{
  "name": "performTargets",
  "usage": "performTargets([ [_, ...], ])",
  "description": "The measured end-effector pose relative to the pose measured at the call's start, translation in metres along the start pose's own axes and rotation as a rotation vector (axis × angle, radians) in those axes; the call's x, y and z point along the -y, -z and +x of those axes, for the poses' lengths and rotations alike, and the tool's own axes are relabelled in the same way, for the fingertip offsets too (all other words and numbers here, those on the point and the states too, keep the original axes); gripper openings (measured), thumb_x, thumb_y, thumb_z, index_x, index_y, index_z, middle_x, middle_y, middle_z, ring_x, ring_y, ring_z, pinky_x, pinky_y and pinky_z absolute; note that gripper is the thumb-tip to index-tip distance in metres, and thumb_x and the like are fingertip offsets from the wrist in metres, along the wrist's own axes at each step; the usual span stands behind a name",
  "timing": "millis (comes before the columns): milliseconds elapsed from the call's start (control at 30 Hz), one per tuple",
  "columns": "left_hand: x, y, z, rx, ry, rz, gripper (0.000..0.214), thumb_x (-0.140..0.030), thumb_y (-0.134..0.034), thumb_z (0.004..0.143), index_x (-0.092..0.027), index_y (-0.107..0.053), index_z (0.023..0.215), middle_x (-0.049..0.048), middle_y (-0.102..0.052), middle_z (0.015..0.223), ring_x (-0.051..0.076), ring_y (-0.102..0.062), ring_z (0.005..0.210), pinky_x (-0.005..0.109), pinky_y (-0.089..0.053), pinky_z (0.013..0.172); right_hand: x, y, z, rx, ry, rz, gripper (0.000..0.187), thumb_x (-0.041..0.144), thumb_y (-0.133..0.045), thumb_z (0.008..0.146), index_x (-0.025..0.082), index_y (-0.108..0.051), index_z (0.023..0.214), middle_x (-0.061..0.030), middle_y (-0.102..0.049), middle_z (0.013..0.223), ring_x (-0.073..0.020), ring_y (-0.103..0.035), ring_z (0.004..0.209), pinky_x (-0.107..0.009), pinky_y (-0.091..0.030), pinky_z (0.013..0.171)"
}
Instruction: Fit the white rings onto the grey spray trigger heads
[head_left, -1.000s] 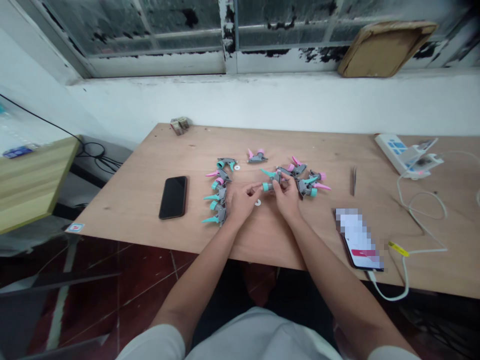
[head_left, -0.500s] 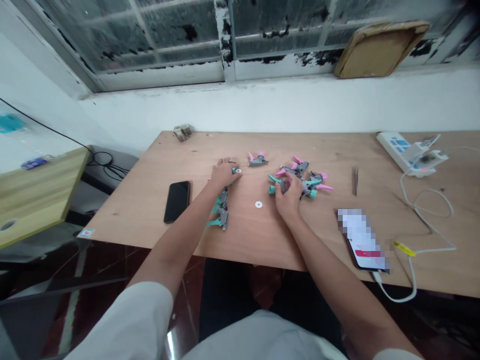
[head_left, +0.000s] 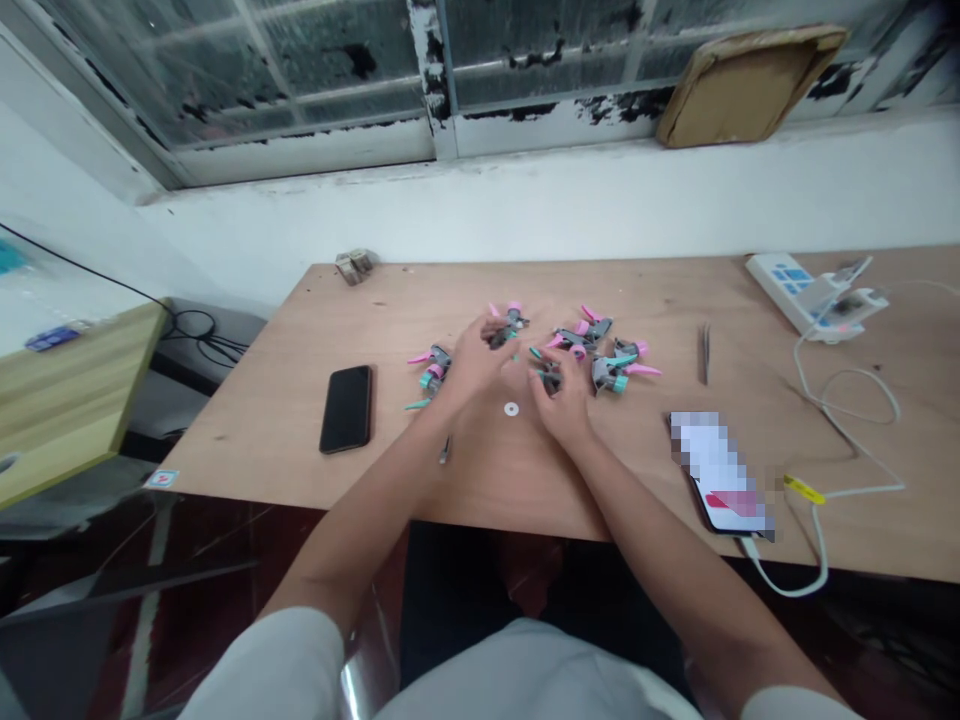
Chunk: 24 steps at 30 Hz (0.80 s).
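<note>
My left hand (head_left: pixel 481 358) is closed around a grey and teal trigger spray head, partly hidden by the fingers, above the middle of the table. A pink and grey spray head (head_left: pixel 514 313) lies just beyond it. My right hand (head_left: pixel 566 398) grips another grey and teal spray head (head_left: pixel 550 378) at the left edge of a pile of pink, teal and grey spray heads (head_left: pixel 606 375). Between the hands and nearer to me lies a flat white ring (head_left: pixel 511 409). Several more spray heads (head_left: pixel 438 358) lie left of my left hand, partly covered by its forearm.
A black phone (head_left: pixel 346 408) lies to the left on the wooden table (head_left: pixel 255 440). To the right are tweezers (head_left: pixel 704 355), a lit phone (head_left: pixel 720 475) on a white cable, and a power strip (head_left: pixel 802 295). A small bundle (head_left: pixel 353 266) sits at the back edge.
My left hand has moved right from the left-hand spray heads towards my right hand, with a spray head in it. My right hand has shifted slightly left, away from the pile.
</note>
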<state>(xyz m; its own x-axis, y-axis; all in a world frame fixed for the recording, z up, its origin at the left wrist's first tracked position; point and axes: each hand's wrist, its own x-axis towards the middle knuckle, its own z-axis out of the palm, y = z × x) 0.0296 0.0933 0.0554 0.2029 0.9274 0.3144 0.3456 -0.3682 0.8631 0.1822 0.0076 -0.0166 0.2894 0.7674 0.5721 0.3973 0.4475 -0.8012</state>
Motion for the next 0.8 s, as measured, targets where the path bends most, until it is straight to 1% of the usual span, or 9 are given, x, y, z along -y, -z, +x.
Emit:
performTargets([
  [67,-0.007,-0.015,-0.020,0.058,0.058,-0.195,0.027,-0.029,-0.081,0.085,-0.017,-0.073,0.108,0.0130,-0.076,0.118,0.023,-0.071,0.111,0.037,-0.053,0.102,0.004,-0.002,-0.003,0.097,-0.058,0.150,0.051,0.043,-0.076,0.088,0.028,-0.060,0.133,-0.0113,-0.066,0.126,-0.0273,-0.067,0.104,-0.047,-0.059,0.094],
  [133,-0.012,-0.025,-0.036,0.089,0.103,-0.325,0.032,-0.040,-0.082,0.086,-0.016,-0.073,0.104,0.0133,-0.076,0.114,0.023,-0.072,0.108,0.037,-0.056,0.099,0.008,-0.004,-0.006,0.104,-0.127,0.279,0.066,0.045,-0.078,0.087,0.031,-0.049,0.145,-0.0105,-0.065,0.127,-0.0249,-0.069,0.097,-0.043,-0.061,0.085],
  [200,-0.014,-0.029,-0.046,0.196,0.115,-0.388,0.038,-0.050,-0.077,0.089,-0.015,-0.073,0.104,0.0132,-0.077,0.109,0.023,-0.073,0.102,0.036,-0.058,0.092,0.011,-0.004,-0.006,0.054,-0.173,0.371,0.077,0.046,-0.076,0.089,0.034,-0.036,0.154,-0.0099,-0.065,0.128,-0.0239,-0.071,0.098,-0.043,-0.061,0.086],
  [267,-0.015,-0.028,-0.050,0.291,0.094,-0.379,0.040,-0.053,-0.070,0.094,-0.015,-0.074,0.105,0.0132,-0.078,0.108,0.023,-0.074,0.099,0.034,-0.058,0.087,0.012,-0.003,-0.005,0.022,-0.171,0.380,0.078,0.046,-0.075,0.088,0.033,-0.036,0.154,-0.0103,-0.065,0.129,-0.0246,-0.070,0.105,-0.044,-0.060,0.094],
  [333,-0.012,-0.023,-0.047,0.251,0.060,-0.275,0.037,-0.049,-0.064,0.099,-0.015,-0.074,0.110,0.0134,-0.078,0.113,0.023,-0.074,0.100,0.034,-0.058,0.088,0.010,-0.002,-0.003,0.009,-0.138,0.286,0.063,0.045,-0.076,0.087,0.029,-0.050,0.143,-0.0109,-0.065,0.129,-0.0262,-0.067,0.113,-0.046,-0.057,0.101],
  [400,-0.006,-0.014,-0.037,0.087,0.027,-0.068,0.030,-0.038,-0.059,0.102,-0.016,-0.073,0.118,0.0138,-0.076,0.121,0.025,-0.073,0.108,0.037,-0.056,0.095,0.005,-0.001,-0.002,0.018,-0.115,0.170,0.047,0.041,-0.074,0.087,0.026,-0.059,0.130,-0.0101,-0.066,0.123,-0.0259,-0.066,0.110,-0.046,-0.056,0.101],
  [533,0.011,0.012,-0.003,-0.019,-0.011,0.420,0.036,-0.011,-0.053,0.098,-0.015,-0.070,0.130,0.0179,-0.067,0.140,0.031,-0.059,0.135,0.045,-0.041,0.118,-0.006,-0.002,-0.003,0.117,-0.145,0.080,0.039,0.038,-0.070,0.088,0.023,-0.059,0.123,-0.0050,-0.066,0.102,-0.0224,-0.065,0.091,-0.045,-0.058,0.093],
  [667,0.026,0.029,0.018,0.108,0.141,0.862,0.030,-0.026,-0.062,0.096,-0.014,-0.077,0.119,0.0255,-0.065,0.136,0.046,-0.054,0.132,0.062,-0.037,0.112,-0.008,-0.003,-0.001,0.001,-0.154,-0.016,0.036,0.037,-0.069,0.088,0.024,-0.059,0.120,-0.0071,-0.065,0.106,-0.0243,-0.063,0.098,-0.046,-0.056,0.097],
  [800,0.038,0.036,0.023,0.090,0.192,0.914,0.030,-0.033,-0.062,0.097,-0.018,-0.079,0.116,0.0244,-0.067,0.131,0.045,-0.056,0.127,0.062,-0.039,0.107,-0.006,-0.003,0.002,-0.056,-0.153,-0.035,0.035,0.036,-0.066,0.090,0.025,-0.060,0.122,-0.0082,-0.064,0.108,-0.0249,-0.062,0.102,-0.047,-0.054,0.102],
])
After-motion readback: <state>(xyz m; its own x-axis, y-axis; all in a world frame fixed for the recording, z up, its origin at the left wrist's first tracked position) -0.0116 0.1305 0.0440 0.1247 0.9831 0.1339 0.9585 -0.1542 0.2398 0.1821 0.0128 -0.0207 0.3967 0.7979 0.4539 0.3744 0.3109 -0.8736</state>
